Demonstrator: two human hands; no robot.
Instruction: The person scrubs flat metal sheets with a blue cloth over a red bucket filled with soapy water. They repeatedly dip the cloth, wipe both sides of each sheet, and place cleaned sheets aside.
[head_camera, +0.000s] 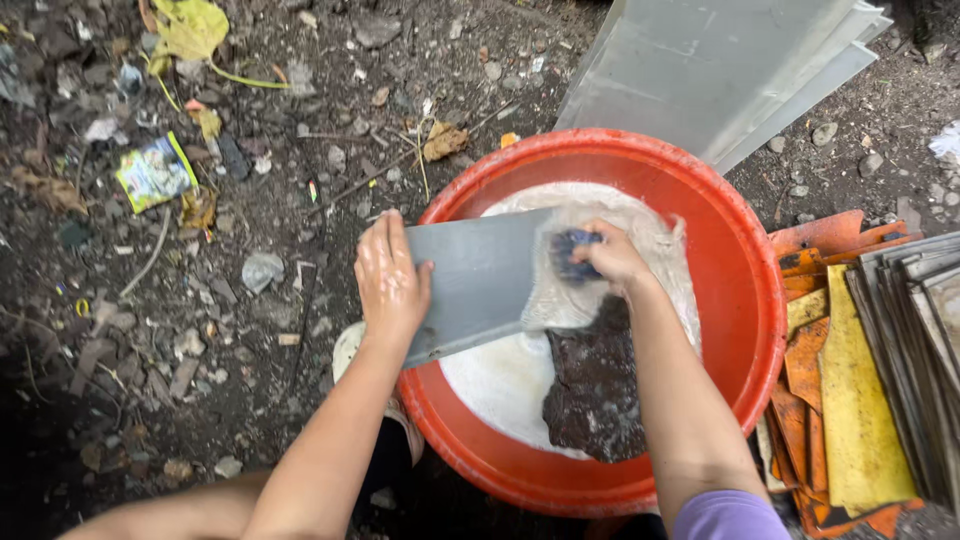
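Left hand (390, 280) clamped on end of grey metal sheet (475, 280), held across red basin (740, 300). Right hand (612, 258) closed on blue scrubber (572, 256) (mostly hidden), pressed to soapy sheet. Crumpled green-yellow packet (155, 172) lying upper left on dirt.

Matt grey metal sheet (478, 280), glossy red plastic basin (740, 300), rough dark stone (595, 385).

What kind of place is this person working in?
Likely an outdoor yard used for washing: bare littered ground, a red basin of soapy water, and stacked metal sheets beside it.
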